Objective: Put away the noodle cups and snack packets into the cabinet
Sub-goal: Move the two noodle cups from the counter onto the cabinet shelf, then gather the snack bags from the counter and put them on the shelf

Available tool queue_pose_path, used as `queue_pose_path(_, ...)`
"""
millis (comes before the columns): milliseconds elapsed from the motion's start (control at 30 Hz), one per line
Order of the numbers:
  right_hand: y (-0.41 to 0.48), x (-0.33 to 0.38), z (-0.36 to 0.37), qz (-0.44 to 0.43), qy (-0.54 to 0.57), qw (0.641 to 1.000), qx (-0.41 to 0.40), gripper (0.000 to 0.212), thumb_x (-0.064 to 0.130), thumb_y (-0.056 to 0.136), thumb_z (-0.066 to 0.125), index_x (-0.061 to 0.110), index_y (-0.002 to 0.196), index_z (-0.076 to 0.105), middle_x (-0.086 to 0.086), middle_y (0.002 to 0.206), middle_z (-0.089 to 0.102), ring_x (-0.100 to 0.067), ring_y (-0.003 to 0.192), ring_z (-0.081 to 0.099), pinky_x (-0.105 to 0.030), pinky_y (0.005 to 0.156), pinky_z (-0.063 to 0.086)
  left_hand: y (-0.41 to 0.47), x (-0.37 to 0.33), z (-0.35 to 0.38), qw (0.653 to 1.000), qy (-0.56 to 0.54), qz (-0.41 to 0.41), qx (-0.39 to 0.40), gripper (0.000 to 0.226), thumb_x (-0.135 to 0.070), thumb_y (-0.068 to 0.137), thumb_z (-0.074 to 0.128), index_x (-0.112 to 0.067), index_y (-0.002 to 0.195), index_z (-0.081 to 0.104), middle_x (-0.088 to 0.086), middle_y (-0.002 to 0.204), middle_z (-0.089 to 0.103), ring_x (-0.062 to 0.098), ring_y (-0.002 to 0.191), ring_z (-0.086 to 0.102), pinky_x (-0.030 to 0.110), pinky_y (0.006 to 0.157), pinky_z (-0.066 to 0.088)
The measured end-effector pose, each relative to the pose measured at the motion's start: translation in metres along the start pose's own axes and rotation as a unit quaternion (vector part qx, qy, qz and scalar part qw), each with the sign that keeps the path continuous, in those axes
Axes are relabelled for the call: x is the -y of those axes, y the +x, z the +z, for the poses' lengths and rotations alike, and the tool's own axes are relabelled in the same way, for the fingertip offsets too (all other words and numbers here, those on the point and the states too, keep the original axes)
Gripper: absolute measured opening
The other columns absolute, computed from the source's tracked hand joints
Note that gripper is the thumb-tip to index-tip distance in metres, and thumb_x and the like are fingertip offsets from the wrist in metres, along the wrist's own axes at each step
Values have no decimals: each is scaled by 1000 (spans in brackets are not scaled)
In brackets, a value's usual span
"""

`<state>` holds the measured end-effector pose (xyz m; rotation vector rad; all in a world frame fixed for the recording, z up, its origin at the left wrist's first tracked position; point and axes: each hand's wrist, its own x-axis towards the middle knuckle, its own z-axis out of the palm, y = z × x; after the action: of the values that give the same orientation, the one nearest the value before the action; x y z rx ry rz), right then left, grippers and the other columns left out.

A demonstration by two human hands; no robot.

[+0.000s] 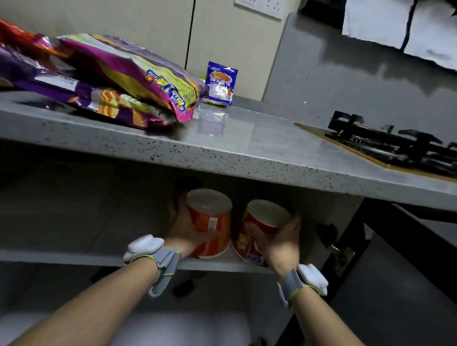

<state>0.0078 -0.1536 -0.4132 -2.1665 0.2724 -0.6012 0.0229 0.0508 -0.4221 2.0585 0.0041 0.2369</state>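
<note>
Two orange-red noodle cups sit on the cabinet shelf (pixel 64 257) under the counter. My left hand (pixel 180 228) wraps the left side of the left cup (pixel 211 221), which stands upright with its base on the shelf. Around the right cup (pixel 256 225), which is tilted, my right hand (pixel 279 239) is closed from the right. On the counter (pixel 249 145) above lie large purple and pink snack packets (pixel 116 83) in a pile at the left. A small blue packet (pixel 220 83) stands against the wall.
A black gas hob (pixel 404 145) is set in the counter at the right. The open cabinet door (pixel 349 244) with its hinge hangs right of the cups. The shelf runs leftwards from the cups. A wall socket (pixel 259 3) is above.
</note>
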Motion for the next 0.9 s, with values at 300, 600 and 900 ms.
queue_pose_path(300,-94,35,-26,-43,-179,982,39,59,38,84,62,13,134,40,-9,128,49,-29,122,49,-39,96,43,-82,-34,-74,994,96,4,47,41,-31,87,66,-16,124,57,11,126,58,29,117,57,39,99,47)
queue_pose_path(600,-155,175,-85,-249,-15,968,-42,26,23,88,55,23,115,57,3,105,67,-14,97,63,-33,86,52,-148,-104,-190,971,84,225,22,6,-33,88,62,-29,90,66,-13,83,69,4,78,64,37,79,57)
queue_pose_path(900,-112,289,-61,-305,-42,951,19,80,56,81,63,25,146,28,-3,145,38,-19,131,37,-34,102,38,-109,-135,-280,948,157,166,-221,38,-25,93,51,-16,130,44,8,134,47,26,125,43,39,96,41)
